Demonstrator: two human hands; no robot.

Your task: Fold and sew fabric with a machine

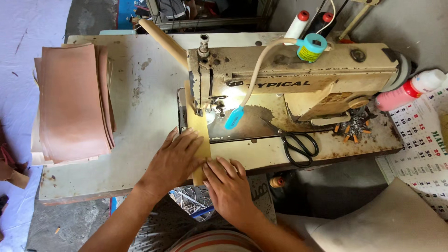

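Both hands, right hand [229,186] and left hand [175,158], press flat with fingers spread on a narrow tan leather strip [201,135] at the bench's front edge, feeding it under the cream sewing machine [289,70]; steady guiding seems needed.

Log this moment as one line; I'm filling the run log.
left hand: flat on tan strip | right hand: pressing strip's near end | strip: under sewing machine | scissors: idle

One head-worn camera looks steeply down, close over the sewing machine [298,79] and table [140,107].
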